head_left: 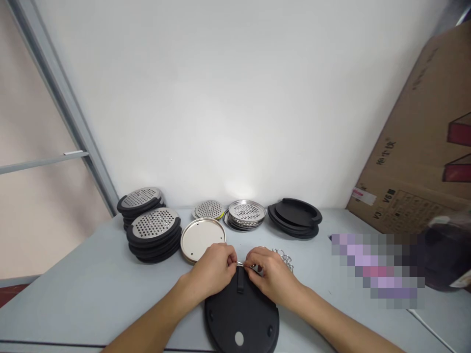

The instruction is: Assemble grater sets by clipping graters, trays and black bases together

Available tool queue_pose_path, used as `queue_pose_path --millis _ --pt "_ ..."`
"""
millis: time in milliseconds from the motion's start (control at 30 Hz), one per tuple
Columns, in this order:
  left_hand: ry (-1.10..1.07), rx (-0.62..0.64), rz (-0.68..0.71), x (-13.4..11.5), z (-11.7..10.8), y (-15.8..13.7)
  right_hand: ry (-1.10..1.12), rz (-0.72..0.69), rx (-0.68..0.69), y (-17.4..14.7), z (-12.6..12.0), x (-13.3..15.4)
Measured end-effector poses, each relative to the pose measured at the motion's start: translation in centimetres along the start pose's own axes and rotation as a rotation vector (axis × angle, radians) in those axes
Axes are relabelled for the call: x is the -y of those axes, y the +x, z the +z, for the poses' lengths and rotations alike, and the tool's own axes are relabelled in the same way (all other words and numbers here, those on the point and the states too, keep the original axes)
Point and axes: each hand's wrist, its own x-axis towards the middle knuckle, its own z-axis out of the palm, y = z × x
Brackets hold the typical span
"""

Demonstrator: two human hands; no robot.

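Close to the front edge lies a black round base [240, 314] with a short black strap [240, 280] at its top. A small metal ring [240, 264] sits at the strap's upper end. My left hand [215, 268] pinches the ring from the left, fingertips closed. From the right, my right hand [271, 275] pinches the ring's other side; its fingers partly hide it. Several loose metal rings [284, 257] lie just behind my right hand. A cream-coloured round metal plate [203, 238] lies beyond my left hand, on top of others.
Two stacks of black bases with perforated metal discs [154, 223] stand at left. Loose perforated discs [246, 212] are near the wall, with black bases [294, 215] to their right. A cardboard box [415, 132] and a dark container [443, 255] occupy the right.
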Motion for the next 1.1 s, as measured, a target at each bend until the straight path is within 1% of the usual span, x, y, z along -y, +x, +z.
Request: queue_pose_path --millis 167,333,567,833,1100 --pt "-0.023 0.023 -0.004 0.0 0.1 -0.1 -0.027 0.002 0.001 -0.2 0.2 0.1" --pt "0.020 0.033 0.017 0.0 -0.2 -0.3 -0.015 0.011 -0.001 -0.3 0.3 0.0" --pt "0.096 -0.014 0.068 0.1 0.0 -0.4 0.005 -0.062 -0.021 -0.5 0.8 -0.4" --pt "0.216 0.017 0.024 -0.9 0.2 -0.6 -0.033 -0.072 -0.040 -0.6 1.3 -0.7" --pt "0.153 0.000 0.014 -0.5 0.2 -0.4 -0.020 -0.086 -0.043 -0.6 1.4 -0.8"
